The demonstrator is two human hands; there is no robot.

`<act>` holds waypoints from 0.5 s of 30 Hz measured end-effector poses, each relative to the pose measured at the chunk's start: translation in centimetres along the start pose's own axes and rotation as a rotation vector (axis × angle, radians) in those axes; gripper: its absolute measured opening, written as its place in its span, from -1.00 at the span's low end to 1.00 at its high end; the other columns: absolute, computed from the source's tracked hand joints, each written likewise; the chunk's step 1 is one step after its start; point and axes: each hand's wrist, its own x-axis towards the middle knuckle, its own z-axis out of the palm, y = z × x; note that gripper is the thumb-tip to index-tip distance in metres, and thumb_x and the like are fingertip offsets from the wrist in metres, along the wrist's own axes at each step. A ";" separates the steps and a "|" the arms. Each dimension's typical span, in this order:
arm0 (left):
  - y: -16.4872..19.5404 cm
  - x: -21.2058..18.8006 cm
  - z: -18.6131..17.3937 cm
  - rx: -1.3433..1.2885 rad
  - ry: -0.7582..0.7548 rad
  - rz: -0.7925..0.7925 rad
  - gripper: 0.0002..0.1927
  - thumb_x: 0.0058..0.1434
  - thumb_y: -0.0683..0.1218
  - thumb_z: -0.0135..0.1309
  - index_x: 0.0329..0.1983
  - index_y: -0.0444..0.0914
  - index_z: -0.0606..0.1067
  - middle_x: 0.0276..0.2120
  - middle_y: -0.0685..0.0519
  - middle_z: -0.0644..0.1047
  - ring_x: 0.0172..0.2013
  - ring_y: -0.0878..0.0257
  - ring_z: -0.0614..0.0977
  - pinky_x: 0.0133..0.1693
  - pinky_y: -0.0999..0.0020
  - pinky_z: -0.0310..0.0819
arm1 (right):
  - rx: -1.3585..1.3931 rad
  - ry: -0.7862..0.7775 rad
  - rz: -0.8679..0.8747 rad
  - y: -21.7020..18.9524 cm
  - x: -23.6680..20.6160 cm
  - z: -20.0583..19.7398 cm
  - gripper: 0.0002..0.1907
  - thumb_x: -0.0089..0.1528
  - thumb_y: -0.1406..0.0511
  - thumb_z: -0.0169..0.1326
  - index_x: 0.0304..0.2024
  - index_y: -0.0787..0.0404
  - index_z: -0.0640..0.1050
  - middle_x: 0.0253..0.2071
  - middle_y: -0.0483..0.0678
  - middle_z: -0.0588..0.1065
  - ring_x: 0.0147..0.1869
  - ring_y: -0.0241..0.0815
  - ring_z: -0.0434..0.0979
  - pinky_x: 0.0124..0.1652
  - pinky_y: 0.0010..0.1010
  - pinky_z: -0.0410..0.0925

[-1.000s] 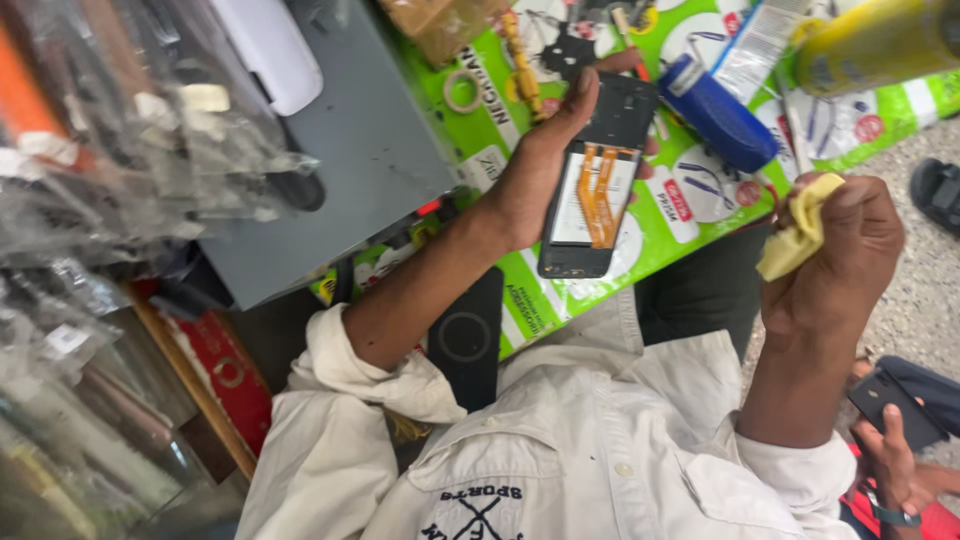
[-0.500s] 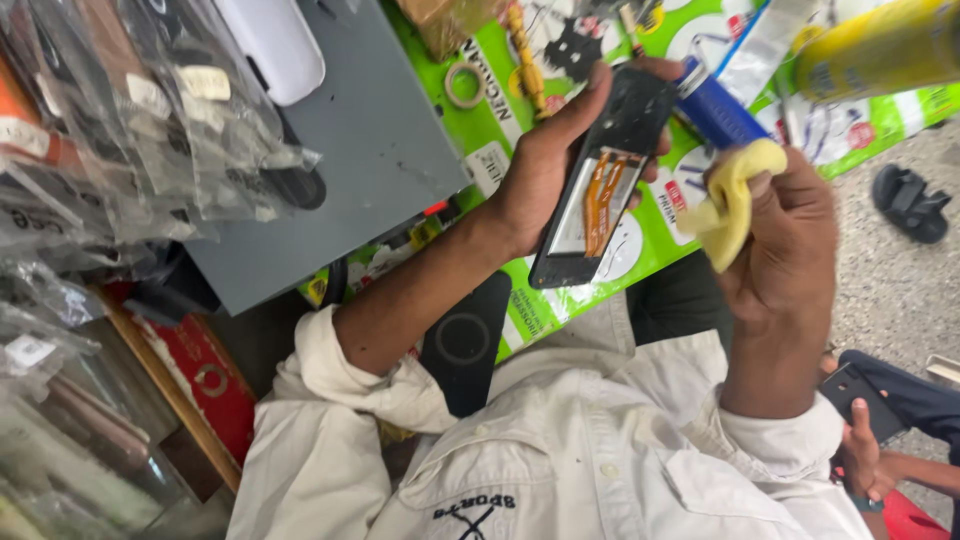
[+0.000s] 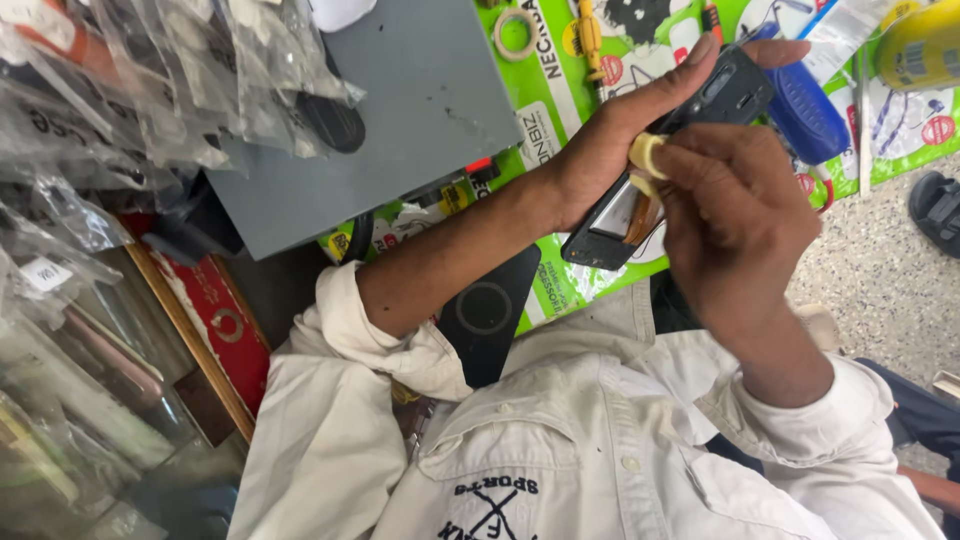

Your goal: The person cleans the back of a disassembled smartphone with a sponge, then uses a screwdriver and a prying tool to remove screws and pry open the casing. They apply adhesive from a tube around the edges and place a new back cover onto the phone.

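My left hand (image 3: 615,140) grips a black opened phone (image 3: 725,95) from behind and holds it tilted above the green printed mat (image 3: 560,90). The phone's inside faces me, with an orange flex strip showing near its lower end. My right hand (image 3: 735,215) is closed on a small yellow cloth (image 3: 645,155) and presses it against the middle of the phone's open side. The right hand hides much of the phone's interior.
A grey board (image 3: 420,110) lies left of the mat, with hanging plastic bags of parts (image 3: 150,90) beside it. A blue-handled tool (image 3: 805,110), a tape ring (image 3: 513,30) and a yellow can (image 3: 920,50) sit on the mat. A black round-marked pad (image 3: 487,310) rests near my lap.
My right hand has moved left with the yellow cloth, from beside the phone onto its open side. The left hand has tilted the phone further.
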 end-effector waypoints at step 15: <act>-1.4 0.4 -1.0 -0.257 0.149 0.027 -0.35 0.55 0.34 -0.20 0.20 -0.34 0.42 -0.05 -0.10 0.56 -0.04 0.24 0.60 0.03 0.30 0.56 | 0.043 -0.175 0.105 -3.5 -3.9 -1.7 -0.67 0.12 0.62 0.18 -0.06 0.39 0.60 -0.01 0.12 0.54 0.00 0.03 0.58 -0.07 -0.26 0.43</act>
